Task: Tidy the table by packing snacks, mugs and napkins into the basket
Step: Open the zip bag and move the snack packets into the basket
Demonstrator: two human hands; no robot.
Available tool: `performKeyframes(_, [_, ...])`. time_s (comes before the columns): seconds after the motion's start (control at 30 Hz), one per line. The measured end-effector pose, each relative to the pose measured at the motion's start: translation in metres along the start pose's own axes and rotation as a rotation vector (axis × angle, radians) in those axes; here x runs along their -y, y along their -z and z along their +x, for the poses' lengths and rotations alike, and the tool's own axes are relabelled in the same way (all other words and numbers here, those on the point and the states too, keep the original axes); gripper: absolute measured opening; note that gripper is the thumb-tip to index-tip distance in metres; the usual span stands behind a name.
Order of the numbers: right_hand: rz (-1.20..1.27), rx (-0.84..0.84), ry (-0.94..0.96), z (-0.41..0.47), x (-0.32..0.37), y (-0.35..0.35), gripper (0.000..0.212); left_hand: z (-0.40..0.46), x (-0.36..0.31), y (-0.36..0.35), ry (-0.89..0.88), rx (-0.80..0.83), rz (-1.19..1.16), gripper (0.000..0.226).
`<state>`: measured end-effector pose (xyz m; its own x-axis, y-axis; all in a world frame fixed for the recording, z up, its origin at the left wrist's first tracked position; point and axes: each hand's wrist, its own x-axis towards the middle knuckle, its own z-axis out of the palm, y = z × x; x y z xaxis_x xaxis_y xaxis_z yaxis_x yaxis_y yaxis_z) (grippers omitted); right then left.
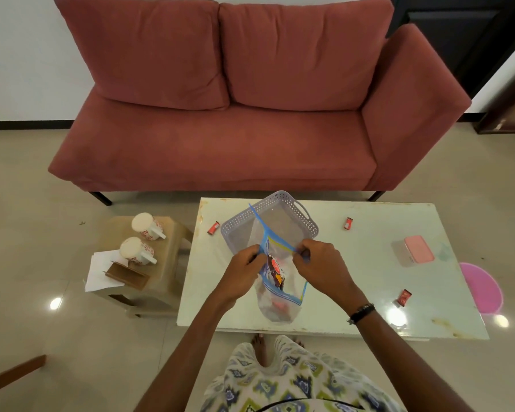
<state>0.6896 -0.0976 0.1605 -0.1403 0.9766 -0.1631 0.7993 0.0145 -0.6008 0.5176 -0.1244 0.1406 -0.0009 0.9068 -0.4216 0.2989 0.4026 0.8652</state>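
Both your hands, left hand (246,267) and right hand (321,261), fingers pinching zip bag (275,292) mouth apart; wrapped snacks inside. Lavender basket (283,209) behind on worktop (369,263).

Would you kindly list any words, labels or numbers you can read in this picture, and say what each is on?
None can be read.
Snack packet inside the zip bag: printing too blurred.
Three red sweets on the table: markings too small.
Two mugs: red pattern only, no text.
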Motion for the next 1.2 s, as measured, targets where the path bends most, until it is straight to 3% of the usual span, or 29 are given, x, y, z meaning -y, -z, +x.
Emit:
performKeyframes(0.23, [-0.093, -0.001, 0.146, 0.017, 0.03, -0.008, 0.016, -0.005, -0.002, -0.006, -0.022, 0.071, 0.049, 0.027])
performKeyframes(0.5, [-0.168, -0.106, -0.014, 0.02, 0.013, 0.004, 0.017, -0.011, 0.011, 0.008, -0.025, 0.023, 0.003, 0.03])
performKeyframes(0.7, [-0.163, -0.043, 0.143, 0.035, 0.03, -0.008, 0.018, -0.011, 0.008, 0.0, -0.041, 0.073, 0.007, 0.025])
performKeyframes(0.97, [-0.112, -0.134, -0.003, 0.036, 0.005, 0.002, 0.018, -0.018, 0.024, 0.015, 0.033, -0.107, -0.081, 0.027])
performKeyframes(1.13, [-0.045, -0.04, 0.193, 0.029, 0.014, -0.003, 0.022, -0.008, 0.017, 0.008, -0.057, -0.306, 0.276, 0.015])
performKeyframes(1.2, [-0.018, -0.019, 0.239, 0.027, 0.016, -0.005, 0.02, 0.0, 0.012, 0.004, -0.083, -0.369, 0.357, 0.026])
